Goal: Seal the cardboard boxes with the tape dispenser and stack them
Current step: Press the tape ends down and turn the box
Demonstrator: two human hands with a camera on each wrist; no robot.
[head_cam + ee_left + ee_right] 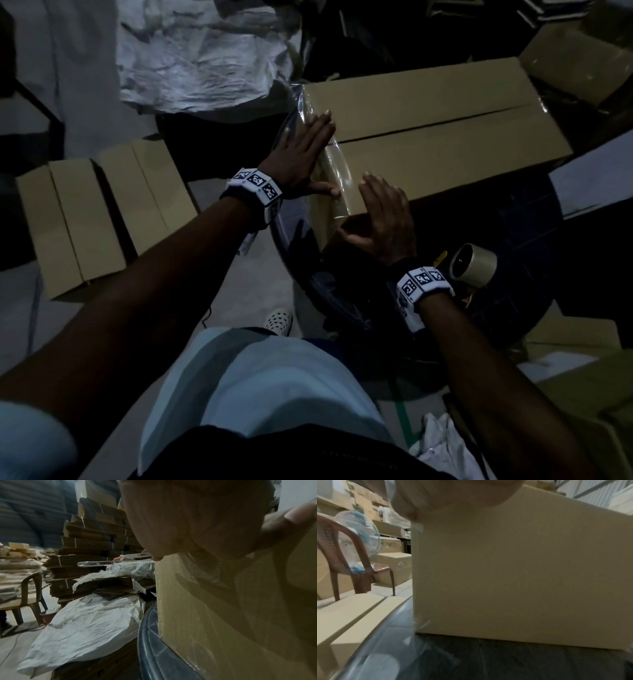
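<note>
A long cardboard box (435, 113) lies on a dark round table (507, 308), its top flaps closed with a seam down the middle. Clear tape (337, 171) covers its near end. My left hand (301, 150) lies flat with straight fingers against that taped end, which fills the left wrist view as the box (240, 615). My right hand (383, 212) presses flat on the near corner, thumb on the end face; the right wrist view shows the box side (522, 574). A tape dispenser (471, 265) with its roll sits on the table by my right wrist.
Closed cardboard boxes (92, 212) lie on the floor at left. White crumpled wrapping (202, 58) covers a pile beyond. More boxes (579, 58) stand at the upper right and lower right. A brown plastic chair (351, 555) and a fan stand at left in the right wrist view.
</note>
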